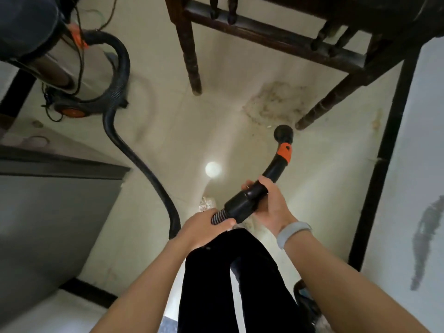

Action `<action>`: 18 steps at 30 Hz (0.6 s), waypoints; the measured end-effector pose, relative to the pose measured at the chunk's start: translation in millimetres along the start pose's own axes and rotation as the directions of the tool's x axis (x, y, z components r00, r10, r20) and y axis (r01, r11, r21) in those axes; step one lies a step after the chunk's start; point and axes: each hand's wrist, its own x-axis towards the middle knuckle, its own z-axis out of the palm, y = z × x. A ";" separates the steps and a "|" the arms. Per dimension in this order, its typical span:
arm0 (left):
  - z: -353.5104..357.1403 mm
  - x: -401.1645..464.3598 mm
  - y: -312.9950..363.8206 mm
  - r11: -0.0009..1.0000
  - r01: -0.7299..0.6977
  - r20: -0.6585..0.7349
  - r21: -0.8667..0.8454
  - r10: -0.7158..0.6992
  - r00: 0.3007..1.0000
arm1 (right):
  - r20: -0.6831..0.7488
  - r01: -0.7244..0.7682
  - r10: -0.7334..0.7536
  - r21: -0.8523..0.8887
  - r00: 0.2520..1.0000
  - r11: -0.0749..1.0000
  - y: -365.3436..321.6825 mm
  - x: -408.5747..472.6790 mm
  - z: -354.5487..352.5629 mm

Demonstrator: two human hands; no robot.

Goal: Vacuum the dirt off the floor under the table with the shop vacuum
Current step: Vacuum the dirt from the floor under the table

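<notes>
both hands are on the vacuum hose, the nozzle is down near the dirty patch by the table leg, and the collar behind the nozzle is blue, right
Not quite: the collar behind the nozzle is orange, not blue, as the head view shows. The rest holds: the left hand grips the ribbed hose, the right hand holds the handle, and the nozzle sits near the dirty patch by the table leg.

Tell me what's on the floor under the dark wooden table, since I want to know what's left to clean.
A brownish dirt patch lies on the pale floor between the table legs, with the nozzle at its near edge. The table hides the floor farther back.
</notes>
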 end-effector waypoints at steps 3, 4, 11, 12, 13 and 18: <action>-7.0 16.7 -7.0 0.974 0.026 0.014 -0.225 -0.023 1.000 | 0.046 -0.062 0.059 0.057 0.997 0.996 0.3 32.0 7.2; -15.0 23.8 -10.1 0.969 0.038 0.039 -0.244 -0.029 0.999 | 0.042 -0.073 0.070 0.069 0.997 0.995 1.7 43.7 11.5; -59.4 75.1 -47.5 0.921 0.088 0.151 -0.380 -0.032 0.988 | -0.016 -0.049 0.052 0.160 0.999 0.986 5.3 121.8 42.3; -59.5 81.0 -53.1 0.940 0.048 0.082 -0.337 -0.021 0.996 | -0.014 -0.028 0.031 0.155 0.999 0.988 6.8 130.1 48.3; -59.6 86.8 -58.1 0.965 0.021 -0.002 -0.263 -0.022 1.000 | -0.010 -0.002 0.003 0.152 1.000 0.988 9.0 138.9 55.3; -63.8 125.2 -77.5 0.982 -0.045 -0.178 -0.183 0.011 0.984 | 0.039 0.088 -0.091 0.073 0.995 0.993 15.3 182.8 89.9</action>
